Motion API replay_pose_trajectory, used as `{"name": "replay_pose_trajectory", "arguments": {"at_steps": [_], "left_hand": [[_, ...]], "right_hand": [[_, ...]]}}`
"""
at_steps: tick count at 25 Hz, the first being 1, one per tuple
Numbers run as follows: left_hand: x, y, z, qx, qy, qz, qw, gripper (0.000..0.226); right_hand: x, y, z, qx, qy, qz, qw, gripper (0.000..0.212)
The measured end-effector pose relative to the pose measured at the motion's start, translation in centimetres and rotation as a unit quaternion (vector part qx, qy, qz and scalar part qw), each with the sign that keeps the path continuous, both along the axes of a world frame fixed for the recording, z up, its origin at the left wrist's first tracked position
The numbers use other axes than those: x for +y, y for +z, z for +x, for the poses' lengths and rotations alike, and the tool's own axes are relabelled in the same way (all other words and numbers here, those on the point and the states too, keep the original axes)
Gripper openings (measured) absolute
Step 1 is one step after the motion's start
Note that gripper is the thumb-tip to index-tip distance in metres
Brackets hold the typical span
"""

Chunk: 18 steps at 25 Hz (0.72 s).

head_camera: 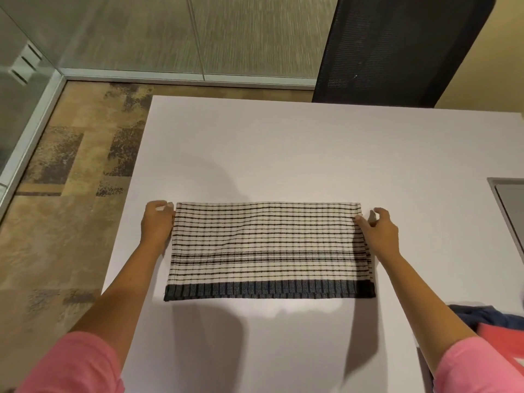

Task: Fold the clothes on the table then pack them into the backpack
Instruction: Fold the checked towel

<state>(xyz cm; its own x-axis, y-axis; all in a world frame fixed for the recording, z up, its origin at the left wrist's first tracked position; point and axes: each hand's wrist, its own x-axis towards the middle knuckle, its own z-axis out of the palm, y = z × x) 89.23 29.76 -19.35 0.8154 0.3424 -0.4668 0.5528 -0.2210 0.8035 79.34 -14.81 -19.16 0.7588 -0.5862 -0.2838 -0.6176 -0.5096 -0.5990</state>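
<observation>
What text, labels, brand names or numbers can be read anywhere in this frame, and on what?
None can be read.
Striped cloth: woven lines only, no tag showing.
Pink item at the table's right edge: a pale patch at the frame border, too cut off to tell.
Black chair back: plain mesh.

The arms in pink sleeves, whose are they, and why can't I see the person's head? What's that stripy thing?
The camera sits on the person's head and looks down, so you see only their arms. The left hand and the right hand are at the two short ends of a checked cloth, cream with dark lines and a dark band along the near edge. It lies flat and folded on a white table. The right hand seems to pinch its far corner; the left hand's grip is hidden. At the right edge lie more clothes, dark blue and pink. Behind the table stands a black chair.
</observation>
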Motion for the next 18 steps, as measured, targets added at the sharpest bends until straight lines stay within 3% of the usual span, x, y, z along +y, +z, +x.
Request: {"name": "replay_pose_trajectory", "arguments": {"at_steps": [3,8,18], "left_hand": [[-0.5,0.3,-2.9,-0.01,-0.02,0.093,0.995,0.028],[0.0,-0.7,-7.7,-0.033,-0.082,0.158,0.983,0.041],[0.0,-1.0,-9.0,-0.018,-0.06,0.14,0.988,0.03]], "right_hand": [[0.7,-0.2,-2.3,0.004,-0.034,0.012,0.999,0.051],[1.6,-1.9,-7.1,0.013,-0.045,-0.04,0.998,0.026],[3.2,-0.4,-8.4,0.038,-0.019,-0.007,0.999,0.024]]}}
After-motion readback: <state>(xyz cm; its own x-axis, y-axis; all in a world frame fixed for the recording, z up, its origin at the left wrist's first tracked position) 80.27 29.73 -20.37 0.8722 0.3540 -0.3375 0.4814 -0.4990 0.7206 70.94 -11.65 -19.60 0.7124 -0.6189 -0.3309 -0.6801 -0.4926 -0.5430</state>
